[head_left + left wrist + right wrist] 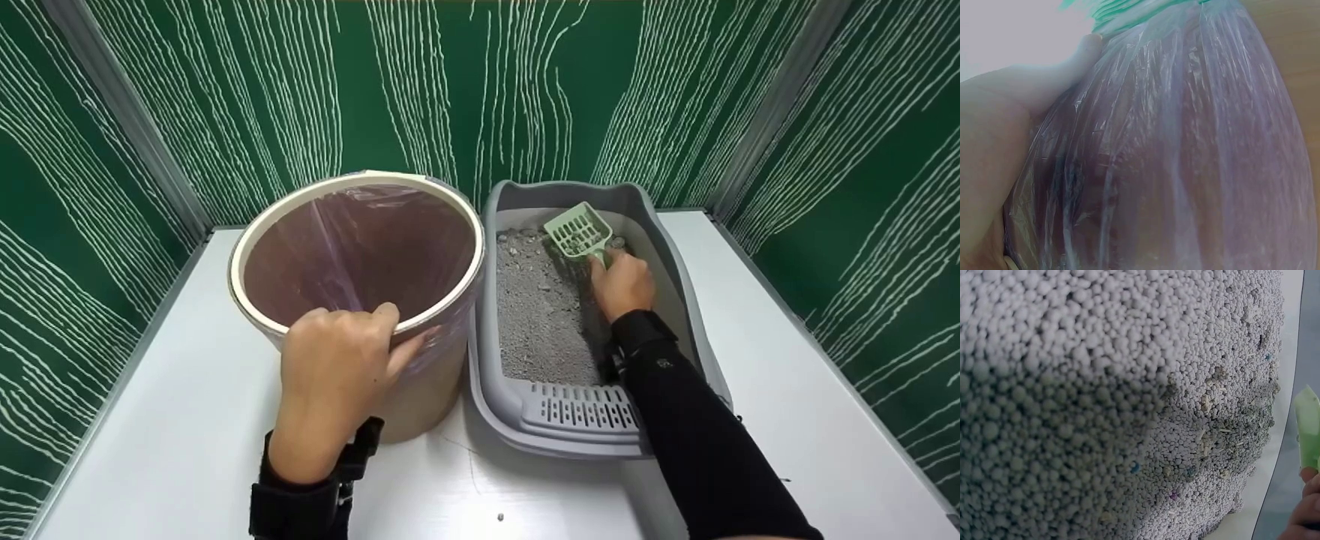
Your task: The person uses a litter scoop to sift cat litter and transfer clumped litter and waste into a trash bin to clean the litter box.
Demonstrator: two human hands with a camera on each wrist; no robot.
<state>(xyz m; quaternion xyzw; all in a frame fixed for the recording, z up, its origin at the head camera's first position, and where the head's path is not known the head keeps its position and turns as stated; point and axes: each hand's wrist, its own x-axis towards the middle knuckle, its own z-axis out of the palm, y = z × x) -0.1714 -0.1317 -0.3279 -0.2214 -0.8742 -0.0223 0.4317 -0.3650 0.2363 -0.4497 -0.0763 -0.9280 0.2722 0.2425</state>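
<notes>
- Left hand (337, 356): curled over the near rim (238, 262) of the bin (420, 405), gripping it; thumb on the outside, against the bag (360, 247).
- Right hand (624, 285): fingers wrapped round the handle of the scoop (583, 229).
- Scoop: pale green, slotted head, over the far part of the litter (540, 330); grey bits show at the slots, cannot tell if in it or beneath.
- Litter: grey granules, some lumps near the far end; right wrist view shows small blue and purple specks and pale bits.
- Tray (510, 405): grey, holds the litter, raised far edge, slotted panel (585, 405) at the near end; just beside the bin, on its right.
- Bin: round, pale rim, lined with the see-through purplish bag, which also hangs down outside.
- Black band (296, 510) on left wrist; black sleeve (697, 435) on right arm.
- White desk (172, 375) under bin and tray; small grey speck (500, 517) near the front.
- Around: green walls (600, 67) with wavy white lines, grey corner posts (124, 97).
</notes>
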